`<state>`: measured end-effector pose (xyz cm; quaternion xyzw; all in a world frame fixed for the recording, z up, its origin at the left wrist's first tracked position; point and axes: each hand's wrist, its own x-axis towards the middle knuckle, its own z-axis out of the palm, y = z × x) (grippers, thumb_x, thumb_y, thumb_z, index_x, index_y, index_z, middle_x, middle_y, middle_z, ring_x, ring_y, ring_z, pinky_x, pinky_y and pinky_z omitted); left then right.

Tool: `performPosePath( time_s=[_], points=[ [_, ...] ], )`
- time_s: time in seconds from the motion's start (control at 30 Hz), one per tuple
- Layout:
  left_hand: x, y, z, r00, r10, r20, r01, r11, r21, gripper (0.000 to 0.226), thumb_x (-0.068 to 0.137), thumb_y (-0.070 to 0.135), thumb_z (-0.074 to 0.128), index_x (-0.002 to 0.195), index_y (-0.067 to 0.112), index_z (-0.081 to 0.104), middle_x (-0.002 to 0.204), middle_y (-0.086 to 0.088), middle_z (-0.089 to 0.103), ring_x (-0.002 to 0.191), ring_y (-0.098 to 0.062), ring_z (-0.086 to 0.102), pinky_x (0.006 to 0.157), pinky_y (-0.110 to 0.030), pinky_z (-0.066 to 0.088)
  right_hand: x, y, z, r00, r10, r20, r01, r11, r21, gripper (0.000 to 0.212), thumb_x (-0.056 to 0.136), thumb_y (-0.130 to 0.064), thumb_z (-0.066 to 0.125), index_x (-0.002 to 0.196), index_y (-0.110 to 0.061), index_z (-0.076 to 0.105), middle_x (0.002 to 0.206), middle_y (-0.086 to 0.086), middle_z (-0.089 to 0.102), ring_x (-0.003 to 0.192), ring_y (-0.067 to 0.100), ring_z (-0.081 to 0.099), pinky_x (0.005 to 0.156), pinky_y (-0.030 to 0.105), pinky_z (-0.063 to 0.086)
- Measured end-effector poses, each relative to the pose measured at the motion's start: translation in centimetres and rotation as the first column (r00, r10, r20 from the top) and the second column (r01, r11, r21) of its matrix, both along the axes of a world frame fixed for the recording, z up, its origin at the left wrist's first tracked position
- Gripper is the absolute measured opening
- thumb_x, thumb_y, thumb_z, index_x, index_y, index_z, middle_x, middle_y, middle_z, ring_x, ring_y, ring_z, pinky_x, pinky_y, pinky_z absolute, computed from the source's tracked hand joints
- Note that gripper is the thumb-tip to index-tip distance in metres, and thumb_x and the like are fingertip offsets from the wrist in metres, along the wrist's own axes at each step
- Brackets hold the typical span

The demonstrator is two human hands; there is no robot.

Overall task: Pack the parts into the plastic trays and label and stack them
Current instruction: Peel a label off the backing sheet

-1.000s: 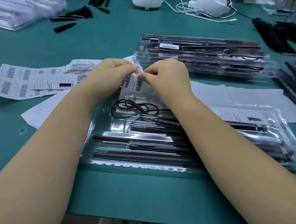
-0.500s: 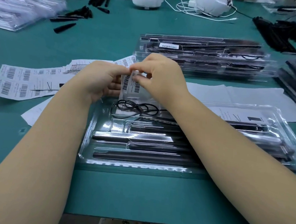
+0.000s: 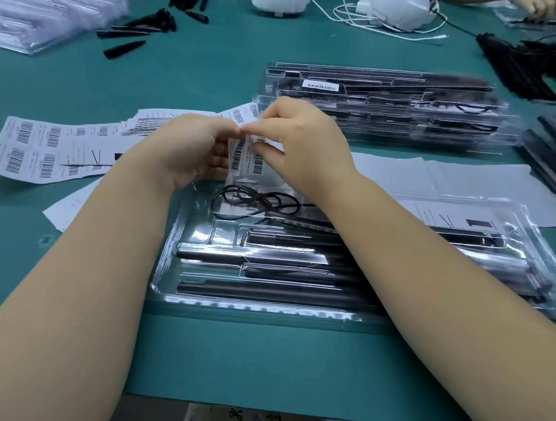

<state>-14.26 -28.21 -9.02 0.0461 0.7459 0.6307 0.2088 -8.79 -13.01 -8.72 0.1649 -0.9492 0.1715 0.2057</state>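
A clear plastic tray [image 3: 183, 269] lies in front of me, filled with black rods and a coiled black cable [image 3: 254, 202]. Above its far left corner my left hand [image 3: 189, 147] and my right hand [image 3: 302, 144] both pinch a small white barcode label sheet [image 3: 245, 158], fingertips meeting at its top edge. A printed card [image 3: 456, 219] lies in the tray's right part. Behind stands a stack of filled trays [image 3: 382, 109] with a barcode label [image 3: 320, 86] on top.
Sheets of barcode labels [image 3: 48, 146] spread on the green table at left. White backing paper [image 3: 449, 177] lies behind the tray. Loose black parts [image 3: 141, 29] and empty trays [image 3: 39, 14] sit far left, black rods [image 3: 519, 71] far right, white devices with cables at the back.
Both hands stayed above the tray's far corner, working the label sheet; the right fingers shifted on its top edge and the sheet now hangs more upright.
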Motion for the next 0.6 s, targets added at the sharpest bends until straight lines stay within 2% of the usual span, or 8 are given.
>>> performPosePath(
  time_s=[0.07,0.23,0.4,0.5,0.6],
  points=[
    [-0.02,0.01,0.06,0.999,0.016,0.038,-0.017,0.999,0.036,0.017,0.087,0.014,0.047,0.073,0.012,0.056,0.062,-0.003,0.064,0.061,-0.020,0.060,0.064,-0.029,0.050,0.00,0.03,0.03,1.000,0.000,-0.013,0.000,1.000,0.004,0.023,0.093,-0.024,0.057,0.111,-0.023,0.071,0.106,0.004,0.061,0.104,0.022,0.051,0.079,0.038,0.046],
    [0.22,0.13,0.10,1.000,0.015,0.017,-0.016,1.000,0.021,0.021,0.087,0.012,0.047,0.067,0.013,0.053,0.052,0.001,0.062,0.046,-0.013,0.059,0.046,-0.018,0.047,0.05,-0.20,-0.16,0.997,0.002,-0.079,0.001,0.999,0.040,0.022,0.094,-0.022,0.054,0.103,-0.011,0.071,0.105,0.009,0.061,0.098,0.027,0.053,0.071,0.040,0.047],
    [0.07,0.18,-0.09,0.997,0.070,0.017,-0.071,0.997,0.018,0.015,0.087,0.011,0.048,0.075,0.011,0.057,0.060,-0.002,0.067,0.053,-0.015,0.064,0.053,-0.024,0.054,-0.36,-0.14,-0.46,0.999,-0.008,-0.040,0.010,0.999,0.050,0.026,0.099,-0.022,0.045,0.107,-0.007,0.064,0.110,0.011,0.055,0.098,0.024,0.049,0.078,0.042,0.045],
    [0.07,0.11,-0.14,0.999,0.050,0.003,-0.050,0.999,0.018,0.012,0.089,0.011,0.050,0.078,0.011,0.055,0.060,-0.001,0.067,0.054,-0.015,0.065,0.050,-0.022,0.052,-0.21,0.15,-0.43,0.999,-0.016,-0.047,0.015,1.000,-0.026,0.021,0.094,-0.018,0.053,0.109,-0.008,0.064,0.107,0.011,0.055,0.097,0.023,0.049,0.077,0.035,0.043],
    [0.13,0.01,-0.11,1.000,0.020,0.006,-0.020,0.999,0.048,0.014,0.089,0.011,0.049,0.076,0.011,0.054,0.056,0.000,0.065,0.051,-0.014,0.063,0.047,-0.019,0.049,0.04,0.20,-0.25,1.000,0.004,-0.025,-0.004,1.000,-0.012,0.019,0.090,-0.023,0.061,0.105,-0.014,0.068,0.104,0.007,0.058,0.096,0.020,0.050,0.074,0.031,0.041]
  ],
)
